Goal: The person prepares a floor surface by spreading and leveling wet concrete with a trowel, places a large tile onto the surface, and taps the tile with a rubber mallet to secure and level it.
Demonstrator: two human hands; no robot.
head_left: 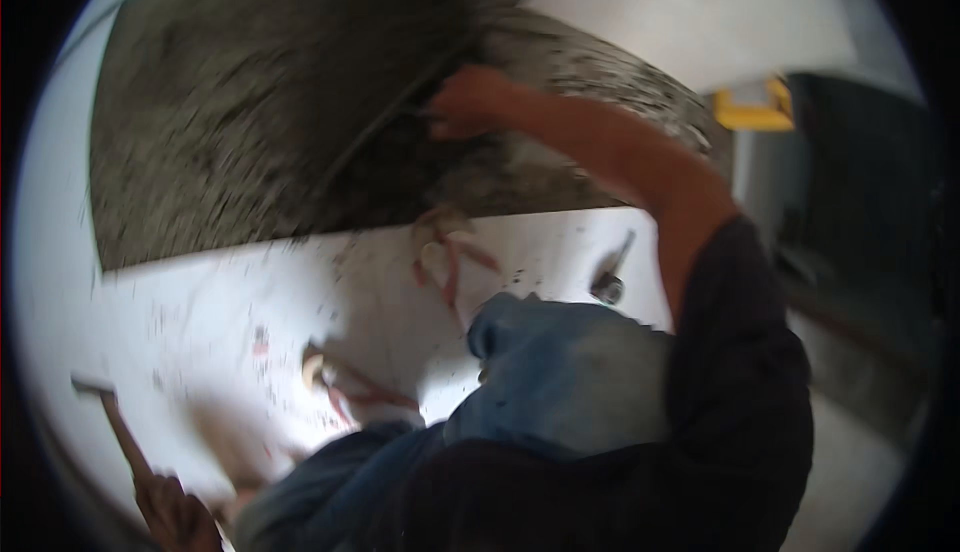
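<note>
My left hand (175,507) grips the wooden handle of a hammer-like tool (125,432) with a metal head at lower left. My right hand (465,102) is stretched over a bed of dark grey, grainy wet mortar (200,122), blurred, its fingers curled at a long thin strip (375,127) that lies diagonally there; what exactly they hold is unclear. Below the mortar is a white, speckled surface (200,332) where my feet rest in red-strapped sandals (450,262).
A small metal tool (610,282) lies right of my sandals. A pale panel (690,2) borders the mortar at top right, beside a yellow object (750,112). A dark area (860,212) is at the right.
</note>
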